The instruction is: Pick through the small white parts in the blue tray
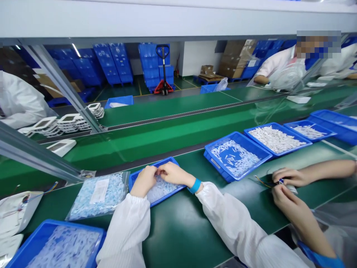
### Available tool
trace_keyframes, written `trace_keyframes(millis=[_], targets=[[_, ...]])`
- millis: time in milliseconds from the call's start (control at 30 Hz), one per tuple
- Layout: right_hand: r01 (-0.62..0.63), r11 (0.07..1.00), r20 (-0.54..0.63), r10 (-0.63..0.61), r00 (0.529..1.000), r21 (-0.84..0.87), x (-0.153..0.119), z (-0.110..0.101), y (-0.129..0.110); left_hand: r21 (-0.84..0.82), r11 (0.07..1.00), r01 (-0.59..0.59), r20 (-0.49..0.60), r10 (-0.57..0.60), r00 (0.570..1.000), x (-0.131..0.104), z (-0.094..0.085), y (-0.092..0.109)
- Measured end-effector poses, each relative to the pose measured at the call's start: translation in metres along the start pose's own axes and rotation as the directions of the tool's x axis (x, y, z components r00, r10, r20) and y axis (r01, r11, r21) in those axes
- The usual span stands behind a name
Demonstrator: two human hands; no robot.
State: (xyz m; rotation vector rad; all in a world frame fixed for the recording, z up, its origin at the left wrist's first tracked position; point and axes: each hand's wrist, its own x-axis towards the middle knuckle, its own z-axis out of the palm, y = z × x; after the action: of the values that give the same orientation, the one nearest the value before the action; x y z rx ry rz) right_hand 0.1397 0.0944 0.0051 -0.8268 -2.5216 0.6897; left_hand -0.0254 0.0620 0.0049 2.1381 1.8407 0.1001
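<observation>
Head view, two hands (pixel 144 181), one tray (pixel 168 197) beneath

Left arm (pixel 126 223) angled forward, right arm (pixel 231 214) slanting in from the lower right, both white-sleeved — left hand (pixel 145 180) and right hand (pixel 171 173) close together, fingers (pixel 162 168) bent inward, grip unclear — right wrist (pixel 189 181) blue-banded

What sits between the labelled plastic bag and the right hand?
In the head view, the left hand and part of the blue tray lie there.
</observation>
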Motion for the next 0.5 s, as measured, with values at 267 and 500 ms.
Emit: trace_keyframes(millis=[267, 500], targets=[[0.121, 0.990, 0.200, -0.106, 0.974, -0.066, -0.004, -0.004, 0.007, -0.028, 1.000, -0.009, 0.039, 0.010, 0.999, 0.000, -0.004, 0.005], [0.034, 0.997, 0.107, -0.026, 0.994, -0.075, -0.004, 0.001, 0.003, -0.051, 0.998, -0.024, -0.019, 0.023, 1.000, 0.000, -0.005, 0.002]])
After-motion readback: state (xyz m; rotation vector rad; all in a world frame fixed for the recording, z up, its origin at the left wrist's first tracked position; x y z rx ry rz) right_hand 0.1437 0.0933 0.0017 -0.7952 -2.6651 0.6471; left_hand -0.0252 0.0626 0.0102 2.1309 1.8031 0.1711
